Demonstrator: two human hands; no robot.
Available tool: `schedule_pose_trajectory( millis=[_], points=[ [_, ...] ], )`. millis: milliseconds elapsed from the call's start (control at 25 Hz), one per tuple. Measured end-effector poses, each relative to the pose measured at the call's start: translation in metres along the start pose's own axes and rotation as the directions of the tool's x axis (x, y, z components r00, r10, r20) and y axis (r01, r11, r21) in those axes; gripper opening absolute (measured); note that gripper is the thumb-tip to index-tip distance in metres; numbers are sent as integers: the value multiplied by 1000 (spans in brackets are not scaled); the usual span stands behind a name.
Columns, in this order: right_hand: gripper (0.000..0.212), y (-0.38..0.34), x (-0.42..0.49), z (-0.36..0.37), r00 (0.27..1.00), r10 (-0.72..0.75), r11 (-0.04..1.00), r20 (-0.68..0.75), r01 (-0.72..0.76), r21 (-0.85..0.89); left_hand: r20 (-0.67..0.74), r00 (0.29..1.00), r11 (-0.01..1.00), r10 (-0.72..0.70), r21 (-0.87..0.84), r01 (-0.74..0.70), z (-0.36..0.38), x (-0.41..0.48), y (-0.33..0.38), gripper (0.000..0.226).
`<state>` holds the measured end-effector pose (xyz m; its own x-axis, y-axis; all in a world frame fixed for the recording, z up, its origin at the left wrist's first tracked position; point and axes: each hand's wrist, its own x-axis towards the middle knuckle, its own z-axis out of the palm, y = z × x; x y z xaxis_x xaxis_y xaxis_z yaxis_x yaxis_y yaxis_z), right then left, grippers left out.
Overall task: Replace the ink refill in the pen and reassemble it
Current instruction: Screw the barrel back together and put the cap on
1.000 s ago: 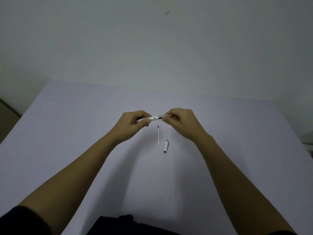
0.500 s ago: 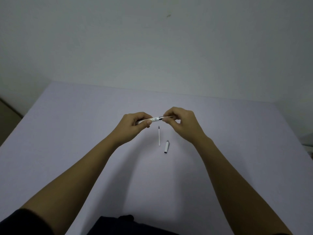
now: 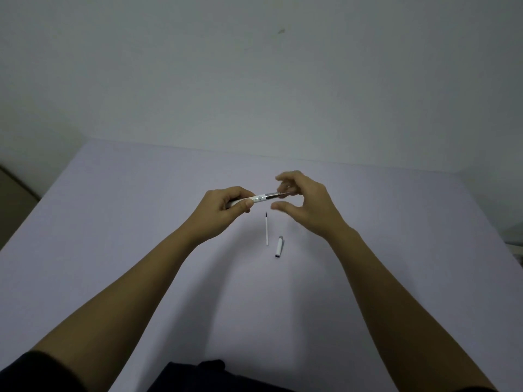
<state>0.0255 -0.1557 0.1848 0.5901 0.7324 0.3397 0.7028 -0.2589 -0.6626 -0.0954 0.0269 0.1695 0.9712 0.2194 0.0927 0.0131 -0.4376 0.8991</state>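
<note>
Refill (image 3: 267, 230) and cap (image 3: 279, 247) on table (image 3: 113, 222) below left grip (image 3: 223, 207) holding pen (image 3: 261, 197); right grip (image 3: 304, 202) wide.

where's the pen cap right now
In the head view the pen cap lies on the table, just right of the loose refill, below and between the two hands, nearer the right hand.

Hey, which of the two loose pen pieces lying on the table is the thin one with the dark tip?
The refill, the slim white stick nearer the left hand; the cap beside it is shorter and thicker.
</note>
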Motion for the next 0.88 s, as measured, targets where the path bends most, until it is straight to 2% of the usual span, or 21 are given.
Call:
schedule_pose_trajectory(
  millis=[120,280,400,480,600,720,800,880],
  points=[
    [8,1,2,-2,1000,-30,999,-6,30,-21,8,1000,1000,9,4,-9,-1,0,2,12],
    [21,1,1,-4,1000,-11,999,0,11,-33,7,1000,1000,20,19,-20,0,3,5,12],
    [11,1,2,-3,999,-47,997,-21,46,-69,13,1000,999,25,30,-26,1,4,4,13],
    [16,1,1,-3,999,-17,997,-29,15,-82,17,1000,999,25,26,-26,2,5,3,13],
    [22,-2,0,-4,998,-65,996,-24,64,-66,9,1000,999,26,30,-26,1,5,4,14],
    [12,-2,1,-2,995,-95,990,-25,92,-109,22,999,999,28,38,-29,0,4,3,14],
    [17,-1,2,-2,997,-71,993,-15,69,-95,15,999,999,29,35,-30,0,4,4,14],
    [31,-2,1,-2,998,-61,995,-10,60,-75,1,1000,999,22,33,-22,-1,4,5,13]
  ],
)
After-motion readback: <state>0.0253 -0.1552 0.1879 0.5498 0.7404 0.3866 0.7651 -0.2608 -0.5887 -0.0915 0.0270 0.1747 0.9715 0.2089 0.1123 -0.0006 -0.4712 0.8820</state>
